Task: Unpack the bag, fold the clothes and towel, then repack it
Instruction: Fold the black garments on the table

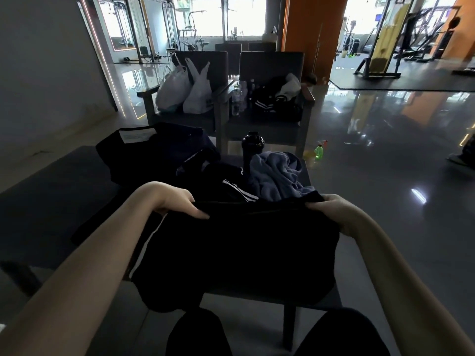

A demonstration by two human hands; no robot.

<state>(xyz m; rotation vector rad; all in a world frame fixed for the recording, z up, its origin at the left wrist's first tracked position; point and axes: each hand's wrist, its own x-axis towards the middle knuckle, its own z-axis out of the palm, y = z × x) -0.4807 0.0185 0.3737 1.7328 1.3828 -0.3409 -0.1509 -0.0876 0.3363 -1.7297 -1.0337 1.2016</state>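
2 hands grip 1 black garment [236, 247] by its top edge: left hand [177, 201] at the left corner, right hand [331, 211] at the right, fingers curled over the cloth. It hangs between them above the table [257, 298], with 1 white stripe down its left side. A crumpled blue-grey towel [277, 173] lies just behind.

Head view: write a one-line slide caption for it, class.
Left hand and right hand hold a black garment by its top edge; a crumpled blue towel lies behind.

- A garment [236, 247] hung across the bench's [46, 201] near edge.
- A towel [277, 176] lay behind it, to the right.
- A bottle [252, 147] stood just behind the towel.
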